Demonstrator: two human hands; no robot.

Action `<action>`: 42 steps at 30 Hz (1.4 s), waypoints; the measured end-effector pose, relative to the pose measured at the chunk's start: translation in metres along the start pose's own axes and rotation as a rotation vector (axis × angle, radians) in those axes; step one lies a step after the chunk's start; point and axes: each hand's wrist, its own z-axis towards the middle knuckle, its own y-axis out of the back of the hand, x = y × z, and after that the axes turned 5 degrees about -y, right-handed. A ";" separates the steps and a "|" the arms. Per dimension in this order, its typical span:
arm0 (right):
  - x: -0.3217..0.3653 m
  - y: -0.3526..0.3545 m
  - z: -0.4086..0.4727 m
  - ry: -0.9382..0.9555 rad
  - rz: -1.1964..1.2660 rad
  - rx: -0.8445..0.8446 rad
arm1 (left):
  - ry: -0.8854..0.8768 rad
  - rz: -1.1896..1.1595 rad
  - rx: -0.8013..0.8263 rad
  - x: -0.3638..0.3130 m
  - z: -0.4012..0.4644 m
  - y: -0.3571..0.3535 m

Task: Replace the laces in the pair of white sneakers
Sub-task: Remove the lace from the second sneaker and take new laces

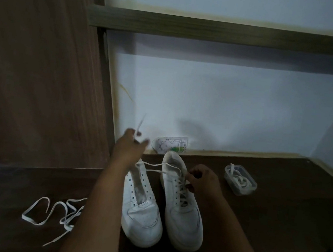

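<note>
The two white sneakers sit side by side at the centre bottom of the frame on a dark desk point(276, 214). The left sneaker point(139, 213) has bare eyelets. The right sneaker point(183, 212) is partly threaded. Its lace point(156, 166) is a flat, limp, light ribbon that will kink and snag if pulled off-axis. It is best held near the stiff tip.

The left hand point(131, 145) is raised and pinches the lace end, though blur hides the exact grip. The right hand point(200, 180) has curled fingers on the lace at the upper eyelets.

A loose lace point(52, 214) sprawls at lower left, and a clear plastic box point(241, 181) holding another lace stands at right. A small packet point(169, 145) leans on the wall behind. A wooden panel point(42, 67) crowds the left, so the pull has more room upward.
</note>
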 end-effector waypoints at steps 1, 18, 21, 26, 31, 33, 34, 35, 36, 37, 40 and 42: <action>0.001 0.001 -0.002 0.038 0.011 -0.030 | 0.033 0.281 0.206 0.006 -0.001 0.003; 0.005 -0.013 -0.012 0.320 -0.536 -0.094 | -0.235 0.731 0.542 0.027 -0.025 -0.071; 0.007 -0.012 -0.015 0.304 -0.548 -0.075 | -0.157 0.259 0.318 0.010 -0.019 -0.058; 0.003 -0.013 -0.014 0.299 -0.483 -0.117 | -0.411 -0.257 0.702 -0.025 -0.029 -0.060; 0.002 -0.020 -0.015 0.264 -0.409 -0.184 | -0.480 0.134 0.478 -0.003 -0.014 -0.070; 0.003 -0.020 -0.016 0.221 -0.309 -0.146 | -0.491 0.209 0.342 0.008 -0.006 -0.068; 0.005 -0.019 -0.013 0.159 -0.172 -0.145 | -0.490 0.215 0.326 0.012 -0.002 -0.068; 0.008 -0.017 -0.009 0.046 0.045 -0.155 | -0.490 0.238 0.327 0.015 -0.001 -0.068; 0.009 -0.014 -0.005 -0.086 0.280 -0.178 | -0.491 0.296 0.338 0.016 -0.002 -0.069; 0.007 -0.010 -0.001 -0.183 0.400 -0.242 | -0.500 0.371 0.355 0.020 -0.004 -0.071; -0.002 0.004 0.003 -0.139 0.008 -0.472 | -0.495 0.463 0.447 0.034 -0.005 -0.076; 0.000 0.003 -0.006 0.129 -0.094 -0.382 | -0.457 0.436 0.492 0.043 -0.003 -0.080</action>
